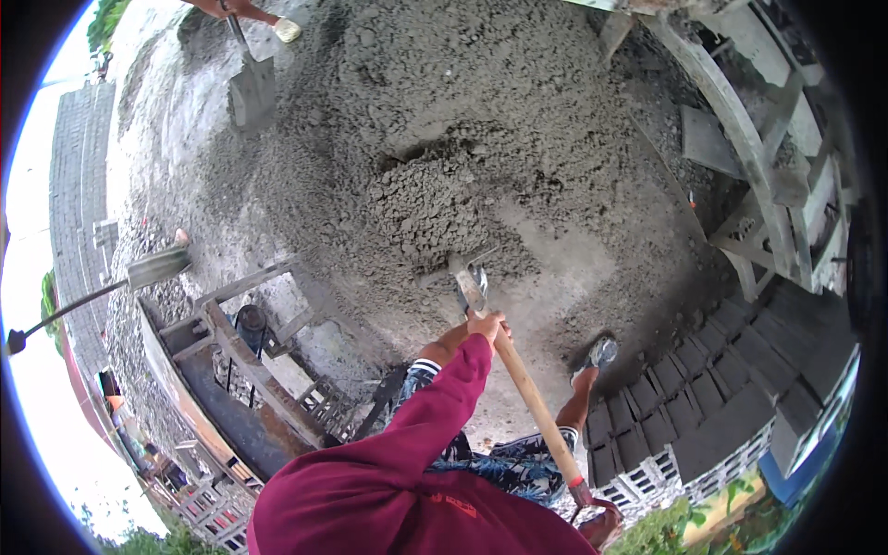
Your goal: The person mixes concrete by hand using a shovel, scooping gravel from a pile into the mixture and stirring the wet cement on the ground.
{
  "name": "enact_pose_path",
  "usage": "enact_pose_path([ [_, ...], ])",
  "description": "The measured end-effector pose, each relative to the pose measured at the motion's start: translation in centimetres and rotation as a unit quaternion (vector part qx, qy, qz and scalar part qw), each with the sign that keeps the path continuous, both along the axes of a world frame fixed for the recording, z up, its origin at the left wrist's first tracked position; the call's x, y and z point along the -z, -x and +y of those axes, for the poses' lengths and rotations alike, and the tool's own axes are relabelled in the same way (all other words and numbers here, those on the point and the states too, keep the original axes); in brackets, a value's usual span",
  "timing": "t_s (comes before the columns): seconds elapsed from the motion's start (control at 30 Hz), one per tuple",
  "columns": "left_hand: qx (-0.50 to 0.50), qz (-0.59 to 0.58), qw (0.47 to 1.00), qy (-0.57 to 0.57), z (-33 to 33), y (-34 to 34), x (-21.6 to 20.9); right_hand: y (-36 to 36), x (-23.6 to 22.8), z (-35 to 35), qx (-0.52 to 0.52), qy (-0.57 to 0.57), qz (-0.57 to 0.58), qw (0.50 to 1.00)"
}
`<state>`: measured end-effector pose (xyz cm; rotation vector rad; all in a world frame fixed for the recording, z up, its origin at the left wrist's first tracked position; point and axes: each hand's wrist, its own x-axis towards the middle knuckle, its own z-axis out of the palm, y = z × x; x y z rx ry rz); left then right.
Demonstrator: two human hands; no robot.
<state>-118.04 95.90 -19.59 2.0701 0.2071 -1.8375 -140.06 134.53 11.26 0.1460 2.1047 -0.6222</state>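
My left hand (487, 326) is wrapped round the lower shaft of a shovel (535, 400) with a pale wooden handle. At the lower right, my right hand (603, 525) grips the dark red handle end of the same shovel. The shaft slants from there up to the left. Its blade meets a heap of wet grey mortar mix (425, 217) just beyond my left hand and is mostly hidden in it. My feet stand on either side of the shovel.
Another person's hand (215, 7) holds a shovel (252, 88) at the far left. A shovel blade (159, 266) on a dark shaft shows at the left edge. Grey concrete blocks (708, 393) line the right. A wooden frame (772, 139) stands far right, a block-making frame (259, 370) lower left.
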Motion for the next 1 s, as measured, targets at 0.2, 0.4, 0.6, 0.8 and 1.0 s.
enact_pose_path([
  [0.2,0.074,-0.313,0.942,0.096,-13.8,-18.3,-3.7,-2.9,12.5,-16.8,0.167,0.046,-0.324,0.93],
  [0.4,0.21,-0.564,0.79,0.114,-18.2,-30.0,-13.5,-2.2,14.4,-28.0,0.314,0.133,-0.558,0.756],
  [0.6,-0.089,-0.212,0.953,0.198,-4.4,-19.0,-15.0,8.8,11.4,-13.4,0.298,0.119,-0.46,0.828],
  [0.8,-0.06,0.018,0.998,-0.003,16.2,10.4,4.8,18.6,6.0,11.6,0.236,0.004,0.109,0.966],
  [1.0,-0.122,0.267,0.929,-0.224,29.7,34.8,8.2,26.6,-6.5,10.2,-0.069,-0.097,0.296,0.948],
])
